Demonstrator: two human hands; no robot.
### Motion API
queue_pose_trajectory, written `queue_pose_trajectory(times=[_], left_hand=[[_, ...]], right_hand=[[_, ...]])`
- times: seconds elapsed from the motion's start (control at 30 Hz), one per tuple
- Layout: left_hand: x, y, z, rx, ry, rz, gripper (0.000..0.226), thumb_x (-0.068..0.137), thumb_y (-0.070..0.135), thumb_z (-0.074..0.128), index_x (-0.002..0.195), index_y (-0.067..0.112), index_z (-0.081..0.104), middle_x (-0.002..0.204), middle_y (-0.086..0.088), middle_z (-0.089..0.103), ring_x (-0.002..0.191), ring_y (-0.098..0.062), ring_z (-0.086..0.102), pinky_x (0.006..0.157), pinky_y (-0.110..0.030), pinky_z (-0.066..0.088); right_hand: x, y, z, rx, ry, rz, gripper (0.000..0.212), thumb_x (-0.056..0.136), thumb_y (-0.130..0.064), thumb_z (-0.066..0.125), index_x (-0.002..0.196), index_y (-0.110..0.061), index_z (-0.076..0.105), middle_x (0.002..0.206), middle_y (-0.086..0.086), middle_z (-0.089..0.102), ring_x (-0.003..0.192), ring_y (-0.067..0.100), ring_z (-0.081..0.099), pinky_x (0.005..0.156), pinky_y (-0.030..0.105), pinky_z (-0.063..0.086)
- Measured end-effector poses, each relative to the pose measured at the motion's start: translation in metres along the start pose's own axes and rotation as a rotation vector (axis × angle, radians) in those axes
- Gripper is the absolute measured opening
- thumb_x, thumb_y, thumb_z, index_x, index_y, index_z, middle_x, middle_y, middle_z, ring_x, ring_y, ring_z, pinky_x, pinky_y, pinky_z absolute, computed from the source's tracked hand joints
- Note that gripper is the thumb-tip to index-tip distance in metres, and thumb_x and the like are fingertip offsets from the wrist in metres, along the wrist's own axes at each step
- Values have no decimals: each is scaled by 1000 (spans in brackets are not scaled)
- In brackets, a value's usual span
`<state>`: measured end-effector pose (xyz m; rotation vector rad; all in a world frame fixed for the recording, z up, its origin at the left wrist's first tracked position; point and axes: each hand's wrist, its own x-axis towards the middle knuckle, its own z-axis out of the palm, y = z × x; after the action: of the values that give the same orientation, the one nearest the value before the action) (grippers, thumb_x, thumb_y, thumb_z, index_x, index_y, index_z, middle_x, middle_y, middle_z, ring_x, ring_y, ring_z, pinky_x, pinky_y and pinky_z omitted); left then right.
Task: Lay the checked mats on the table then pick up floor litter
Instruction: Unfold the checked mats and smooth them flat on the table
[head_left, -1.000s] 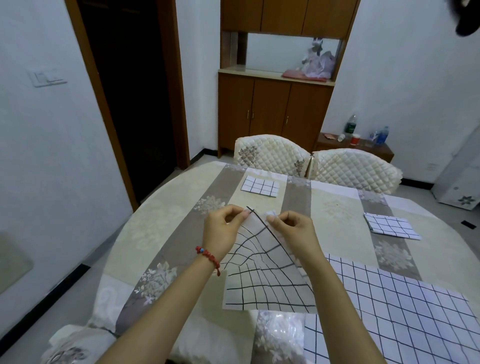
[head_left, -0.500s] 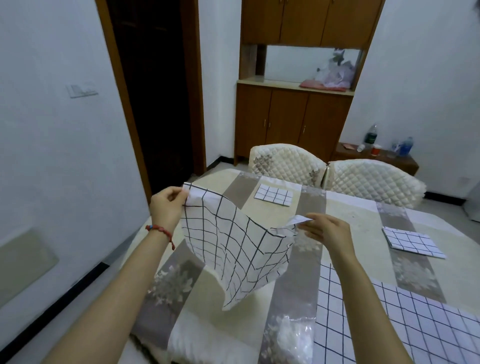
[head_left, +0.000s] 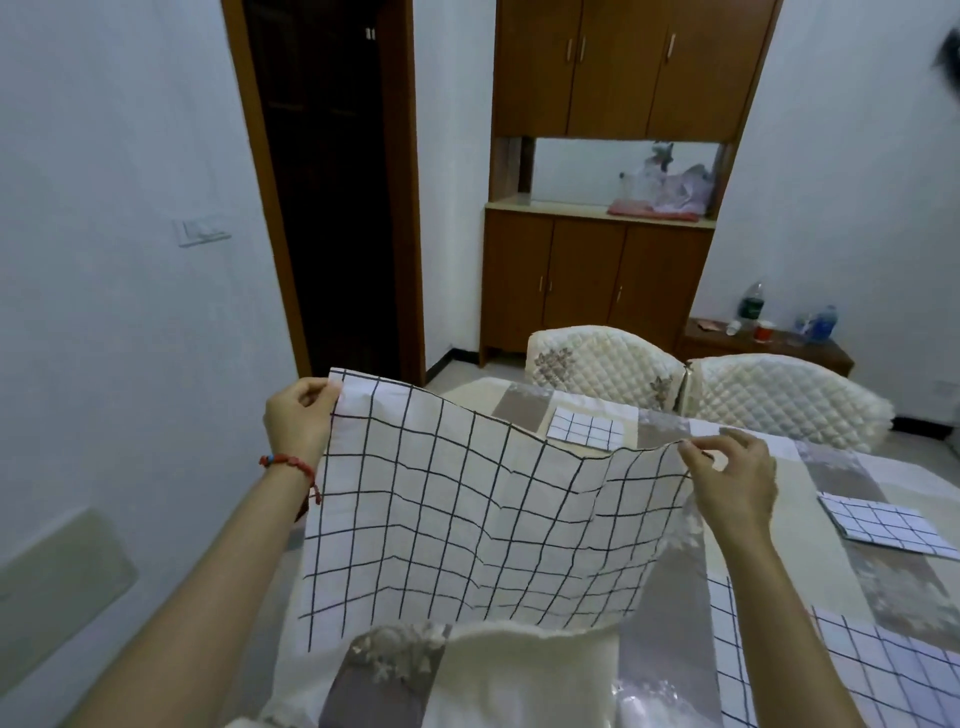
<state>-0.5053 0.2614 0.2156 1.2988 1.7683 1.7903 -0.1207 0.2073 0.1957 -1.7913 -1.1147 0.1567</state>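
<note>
The checked mat (head_left: 467, 519), half folded half a second ago, now hangs fully spread above the table (head_left: 810, 525). The left hand (head_left: 298, 415) pinches its upper left corner, the right hand (head_left: 732, 483) its upper right. Its long axis runs left to right, top edge sagging.

We find no readable text, nos. or brand marks anywhere. The bottles (head_left: 751, 306) on the side table (head_left: 769, 347) carry labels, but they're too small and blurred to read. The wall switch (head_left: 200, 231) shows no markings we can make out. The checked mat (head_left: 483, 525) bears only a black grid, no lettering.
</note>
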Motion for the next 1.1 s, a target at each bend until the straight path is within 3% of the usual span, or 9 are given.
queue_pose_trajectory(times=[0.1, 0.2, 0.33, 0.4, 0.67, 0.87, 1.1], left_hand=[[27, -16, -14, 13, -22, -38, 18, 85, 9, 59, 91, -7, 66, 89, -20, 64, 80, -22, 52, 76, -27, 40], [51, -37, -23, 38, -60, -68, 19, 85, 10, 60, 93, -7, 66, 97, -25, 66, 82, -23, 52, 78, -28, 41], [74, -60, -14, 39, -153, -116, 22, 85, 11, 59, 99, -5, 66, 104, -24, 66, 92, -31, 58, 83, -30, 43], [78, -67, -1, 35, -200, -132, 23, 85, 11, 59, 101, -5, 65, 106, -23, 66, 92, -28, 56, 84, -29, 42], [79, -94, 67, 84, -320, -197, 21, 83, 14, 62, 94, -3, 68, 100, -19, 68, 99, -35, 60, 79, -29, 42], [69, -121, 120, 157, -372, -238, 22, 83, 10, 62, 94, -8, 68, 103, -24, 68, 102, -36, 60, 81, -28, 41], [34, -178, 164, 311, -459, -318, 21, 82, 13, 63, 91, -4, 69, 104, -23, 69, 102, -39, 60, 89, -36, 46]], right_hand=[[-10, -12, 13, 78, -19, 38, 16, 85, -18, 62, 90, -4, 69, 93, 16, 67, 95, 29, 60, 77, 31, 39], [-21, -19, 24, 75, 32, 54, 15, 85, -15, 62, 90, -2, 69, 89, 18, 69, 82, 22, 57, 75, 28, 37], [-33, -22, 34, 60, 94, 96, 17, 86, -17, 61, 91, -3, 68, 82, 12, 64, 81, 22, 54, 74, 29, 36], [-37, -20, 35, 36, 126, 115, 15, 86, -16, 59, 89, -4, 67, 79, 9, 60, 79, 23, 53, 72, 29, 35], [-13, 21, 36, -13, 169, 190, 11, 85, -16, 60, 84, -7, 66, 77, 10, 62, 80, 27, 57, 74, 34, 43], [21, 64, 46, -92, 61, 224, 7, 84, -13, 62, 77, -10, 64, 74, 11, 62, 76, 29, 57, 72, 35, 46], [24, 143, 72, -212, -132, 404, 11, 85, -14, 60, 86, -5, 67, 75, 12, 60, 76, 30, 56, 67, 29, 38]])
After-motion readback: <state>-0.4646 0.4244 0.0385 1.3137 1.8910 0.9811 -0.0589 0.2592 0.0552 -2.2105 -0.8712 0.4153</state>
